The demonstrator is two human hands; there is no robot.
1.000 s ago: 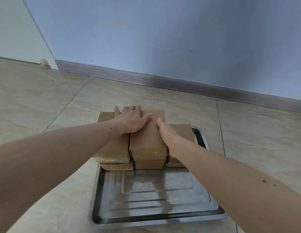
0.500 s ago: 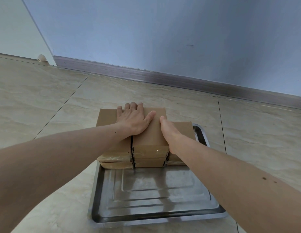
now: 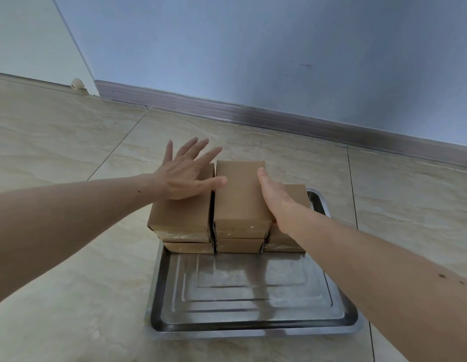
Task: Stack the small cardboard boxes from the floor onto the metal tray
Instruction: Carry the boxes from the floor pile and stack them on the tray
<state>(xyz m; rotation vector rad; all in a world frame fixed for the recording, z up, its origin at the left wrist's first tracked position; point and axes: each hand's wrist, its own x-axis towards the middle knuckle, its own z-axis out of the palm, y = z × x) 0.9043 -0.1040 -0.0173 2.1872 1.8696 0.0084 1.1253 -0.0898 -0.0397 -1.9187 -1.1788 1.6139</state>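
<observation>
Left hand (image 3: 184,176) flat, fingers spread, on the left top box (image 3: 180,212), right hand (image 3: 275,197) straight-fingered against the middle top box (image 3: 240,194), nothing gripped, boxes at the metal tray (image 3: 253,327) far end

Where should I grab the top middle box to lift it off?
Probably grip the top middle box by its two long sides, coming down from above. Its top stands higher than the right-hand box, so that side is bare; the left side sits tight against its neighbour, so wiggle fingers in.

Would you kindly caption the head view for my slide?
Left hand and right hand steady stacked boxes at the tray's far end.
</observation>
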